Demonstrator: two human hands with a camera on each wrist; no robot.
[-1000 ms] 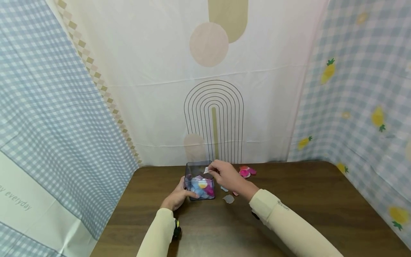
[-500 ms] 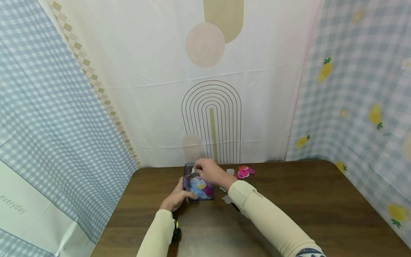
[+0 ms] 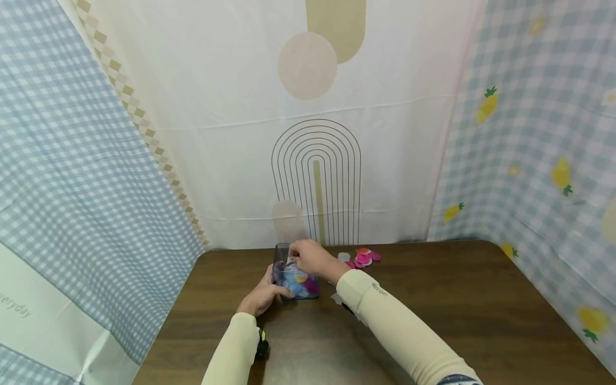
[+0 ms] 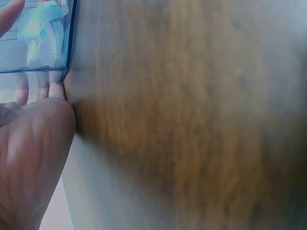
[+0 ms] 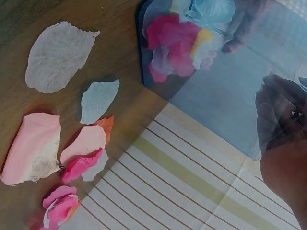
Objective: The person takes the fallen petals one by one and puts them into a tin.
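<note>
A clear plastic box [image 3: 280, 253] stands near the table's far edge, part filled with blue, white, yellow and magenta fabric petals [image 5: 177, 43]. My left hand [image 3: 260, 297] grips its left side, thumb at the near wall; in the left wrist view that hand's fingers [image 4: 43, 86] show through the plastic. Over the box's mouth, my right hand [image 3: 312, 258] has its fingertips down inside the rim, pinching a white petal [image 3: 289, 260]. Seen from the right wrist, the right hand [image 5: 283, 124] shows dark through the clear wall, well above the petal heap.
Right of the box, loose petals lie on the wooden table [image 3: 433, 299]: a white petal [image 5: 60, 57], a light blue petal [image 5: 99, 100], a pink petal [image 5: 32, 148] and a small pink-orange pile [image 3: 364, 257]. A printed cloth [image 3: 394, 176] hangs behind the table.
My right hand has moved left with the white petal, from above the box's right side to inside its mouth. The left hand keeps its grip on the box.
</note>
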